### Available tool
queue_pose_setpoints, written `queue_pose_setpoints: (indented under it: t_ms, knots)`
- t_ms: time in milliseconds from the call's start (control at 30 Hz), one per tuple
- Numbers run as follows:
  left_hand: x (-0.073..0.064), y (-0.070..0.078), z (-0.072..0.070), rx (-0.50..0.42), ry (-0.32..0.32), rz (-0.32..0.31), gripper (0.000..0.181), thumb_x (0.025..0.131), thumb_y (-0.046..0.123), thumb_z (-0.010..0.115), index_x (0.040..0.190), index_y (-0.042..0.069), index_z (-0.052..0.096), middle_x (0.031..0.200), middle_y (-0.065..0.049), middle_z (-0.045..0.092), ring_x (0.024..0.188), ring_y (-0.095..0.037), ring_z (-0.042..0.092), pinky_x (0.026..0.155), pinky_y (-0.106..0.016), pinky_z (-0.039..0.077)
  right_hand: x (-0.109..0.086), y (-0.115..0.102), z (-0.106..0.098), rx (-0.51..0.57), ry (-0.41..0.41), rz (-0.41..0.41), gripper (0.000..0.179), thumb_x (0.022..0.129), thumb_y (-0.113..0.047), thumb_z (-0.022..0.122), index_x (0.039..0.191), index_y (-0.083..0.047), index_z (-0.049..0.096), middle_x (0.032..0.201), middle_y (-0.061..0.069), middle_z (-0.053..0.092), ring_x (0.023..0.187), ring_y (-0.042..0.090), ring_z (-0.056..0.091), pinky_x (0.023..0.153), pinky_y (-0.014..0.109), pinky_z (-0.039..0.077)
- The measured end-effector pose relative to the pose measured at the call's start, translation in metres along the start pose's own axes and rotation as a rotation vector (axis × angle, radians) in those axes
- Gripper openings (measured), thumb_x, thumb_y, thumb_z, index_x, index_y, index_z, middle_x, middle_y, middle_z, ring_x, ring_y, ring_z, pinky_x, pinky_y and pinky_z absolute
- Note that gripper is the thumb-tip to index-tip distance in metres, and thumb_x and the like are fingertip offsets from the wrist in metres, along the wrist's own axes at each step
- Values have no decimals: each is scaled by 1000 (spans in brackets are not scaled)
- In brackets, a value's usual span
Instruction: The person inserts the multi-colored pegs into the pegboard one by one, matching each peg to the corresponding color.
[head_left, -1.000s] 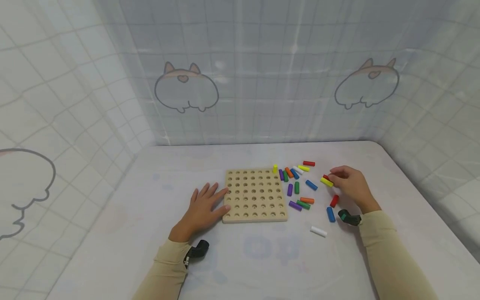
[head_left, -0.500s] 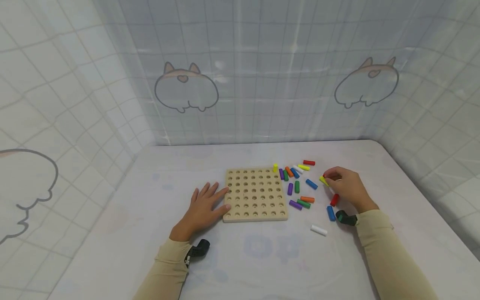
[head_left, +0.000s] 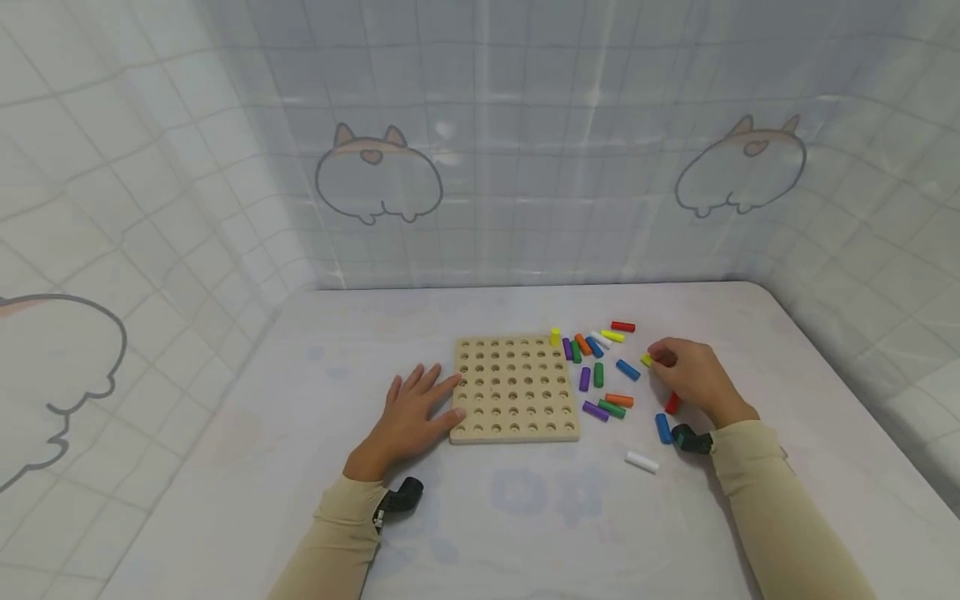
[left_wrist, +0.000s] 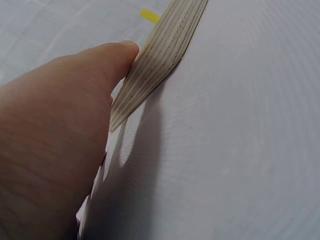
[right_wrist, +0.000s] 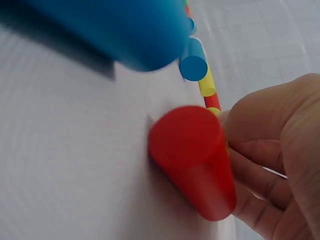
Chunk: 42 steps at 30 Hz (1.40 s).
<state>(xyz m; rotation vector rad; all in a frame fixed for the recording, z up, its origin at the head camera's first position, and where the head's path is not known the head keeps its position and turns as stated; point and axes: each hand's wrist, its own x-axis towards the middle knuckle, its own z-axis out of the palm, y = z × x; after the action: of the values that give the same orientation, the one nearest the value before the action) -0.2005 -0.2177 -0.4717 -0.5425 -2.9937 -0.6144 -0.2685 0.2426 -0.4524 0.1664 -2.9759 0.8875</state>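
Observation:
My left hand [head_left: 408, 421] lies with spread fingers at the left side of a wooden pegboard [head_left: 517, 438], its thumb and index fingertip on the edge. In the left wrist view the thumb touches the board's layered side [left_wrist: 160, 50]. One yellow peg [head_left: 555, 337] stands upright at the board's far right corner. To the right of the board, my right hand [head_left: 693, 375] pinches another yellow peg [head_left: 647, 360] between thumb and fingers, which mostly cover it. A red peg [right_wrist: 195, 160] lies close under that hand, partly hidden by it in the head view.
Several loose pegs lie between board and right hand, among them a blue peg [head_left: 627, 369], an orange peg [head_left: 619, 400] and a purple peg [head_left: 596, 411]. A white peg [head_left: 642, 462] lies nearer the front. Behind the table stands a grid-patterned curtain [head_left: 480, 208].
The right fingers have closed further over the yellow peg, which has turned and is now mostly covered. The red peg beside it has gone out of sight. The left hand stays put.

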Motion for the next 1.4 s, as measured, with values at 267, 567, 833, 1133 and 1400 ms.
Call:
queue_pose_setpoints:
  t_ms: [267, 567, 833, 1133, 1400]
  knots:
    - [0, 3, 1, 1, 7, 5, 66, 98, 61, 50, 154, 27, 44, 162, -12, 28, 151, -39, 13, 116, -65, 2, -2, 0, 0, 1, -37, 38, 32, 95, -16, 68, 124, -3, 65, 114, 17, 66, 102, 33, 60, 90, 51, 54]
    - [-1, -2, 7, 16, 3, 1, 67, 97, 62, 49, 154, 26, 44, 163, -12, 28, 151, -39, 13, 115, -67, 3, -3, 8, -4, 162, -9, 74, 31, 99, -21, 62, 128, -8, 63, 123, 16, 64, 107, 33, 60, 91, 51, 54]
    - [-3, -2, 4, 10, 15, 6, 67, 97, 62, 50, 153, 25, 45, 162, -13, 29, 150, -40, 16, 115, -68, 5, -2, 9, -10, 355, -42, 151, 40, 101, -32, 60, 135, -11, 58, 130, 15, 59, 104, 31, 60, 90, 40, 54]
    - [-4, -1, 2, 12, 17, 3, 67, 98, 62, 49, 154, 26, 44, 162, -13, 29, 151, -40, 15, 115, -67, 4, -1, 8, -11, 466, -61, 164, 52, 103, -39, 56, 149, -16, 50, 141, 16, 51, 115, 34, 59, 104, 53, 45]
    - [-1, 0, 3, 8, 25, 16, 66, 98, 61, 50, 154, 25, 45, 162, -13, 29, 150, -40, 15, 115, -67, 4, -7, 0, -15, 512, -44, 180, 50, 104, -37, 54, 148, -14, 51, 144, 16, 50, 124, 35, 54, 110, 59, 35]
